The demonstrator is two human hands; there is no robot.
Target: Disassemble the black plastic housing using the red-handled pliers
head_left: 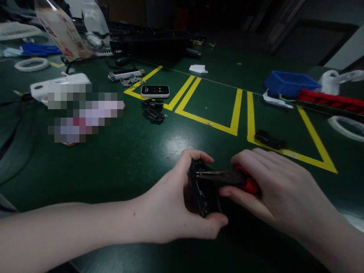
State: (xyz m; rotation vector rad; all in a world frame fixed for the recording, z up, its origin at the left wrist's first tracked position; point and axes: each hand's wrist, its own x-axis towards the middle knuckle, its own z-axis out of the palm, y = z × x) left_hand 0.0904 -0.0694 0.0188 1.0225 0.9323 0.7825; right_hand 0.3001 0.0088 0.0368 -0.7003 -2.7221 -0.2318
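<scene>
My left hand (pixel 182 204) is wrapped round a black plastic part (pixel 205 193), thumb below and fingers over its top. In my right hand (pixel 273 189) is a pair of pliers (pixel 227 176) with red handles, partly hidden by the fingers. The narrow jaws of the pliers reach the upper part of the black piece and seem to touch it; whether they pinch anything there I cannot tell. Both hands are close together above the green tabletop (pixel 136 167).
Beyond my hands lie a white device with green lights (pixel 155 91), small black parts (pixel 153 113) and another black part (pixel 269 139) by yellow tape (pixel 209 123). A blue bin (pixel 290 83) and red brush-like strip (pixel 330 100) are at right; a white power strip (pixel 61 85) is at left.
</scene>
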